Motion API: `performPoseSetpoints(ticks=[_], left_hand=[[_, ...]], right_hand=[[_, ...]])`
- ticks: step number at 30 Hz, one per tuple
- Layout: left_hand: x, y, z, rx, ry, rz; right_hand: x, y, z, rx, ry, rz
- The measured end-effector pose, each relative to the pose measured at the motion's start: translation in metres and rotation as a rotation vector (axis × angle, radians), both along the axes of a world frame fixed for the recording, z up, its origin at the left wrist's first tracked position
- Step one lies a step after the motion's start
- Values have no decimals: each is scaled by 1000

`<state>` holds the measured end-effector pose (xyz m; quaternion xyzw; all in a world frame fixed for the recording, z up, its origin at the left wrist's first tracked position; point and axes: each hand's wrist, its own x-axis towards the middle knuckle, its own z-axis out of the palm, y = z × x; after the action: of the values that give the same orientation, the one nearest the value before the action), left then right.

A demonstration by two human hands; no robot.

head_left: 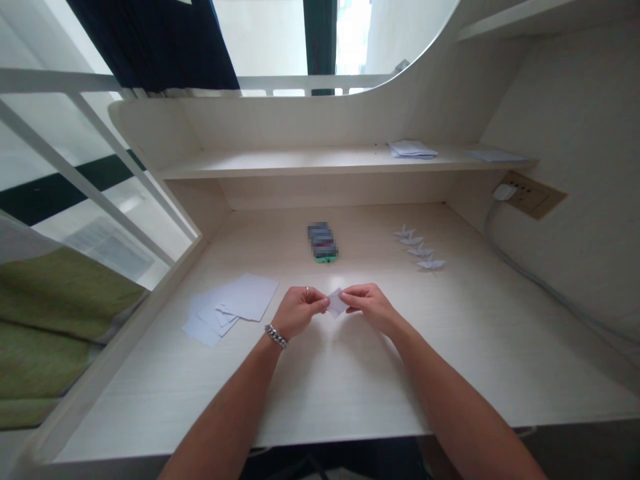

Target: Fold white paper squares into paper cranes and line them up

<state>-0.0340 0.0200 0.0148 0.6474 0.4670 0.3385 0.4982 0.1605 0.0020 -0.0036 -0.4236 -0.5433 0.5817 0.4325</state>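
A small folded piece of white paper (337, 304) is stretched between my two hands over the middle of the desk. Its left corner is pinched by my left hand (303, 309), which wears a ring, with a chain bracelet at the wrist. On the other side my right hand (369, 305) grips the right corner between thumb and fingers. Loose white paper sheets (250, 297) lie overlapping to the left of my left hand. Several folded paper cranes (421, 251) stand in a slanting row beyond my right hand.
A blurred dark phone-like object (323, 241) lies behind my hands on the desk (480, 347). More papers (413, 149) rest on the shelf (280, 160). A cable (525, 270) runs from the wall socket (535, 195) along the right side. White railings (100, 193) border the left.
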Motion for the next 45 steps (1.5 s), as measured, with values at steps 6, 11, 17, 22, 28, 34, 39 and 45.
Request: performPoseSetpoints(ticks=[6,11,17,22,28,34,39,45], left_hand=[[5,8,2,57,111,-79],[-2,23,1,-39,68,-182],[-6,22,-11,13,-7,-2],[-4,16,-13,123,76,10],[-8,6,-3,279,197,-106],[-6,-5,-1,239,-54,142],[7,-17,1,85,-256,136],[18,-25,5,13,-367,181]], right_hand=[[5,8,-4,59,-133,-28],[2,18,-7,32,-189,-40],[-17,25,-16,29,-175,-144],[-14,21,-13,119,-244,-92],[-8,5,-4,245,-331,-86],[-13,-6,-1,350,-299,-321],[-19,-14,-3,451,-258,-426],[-25,-22,0,611,-300,-452]])
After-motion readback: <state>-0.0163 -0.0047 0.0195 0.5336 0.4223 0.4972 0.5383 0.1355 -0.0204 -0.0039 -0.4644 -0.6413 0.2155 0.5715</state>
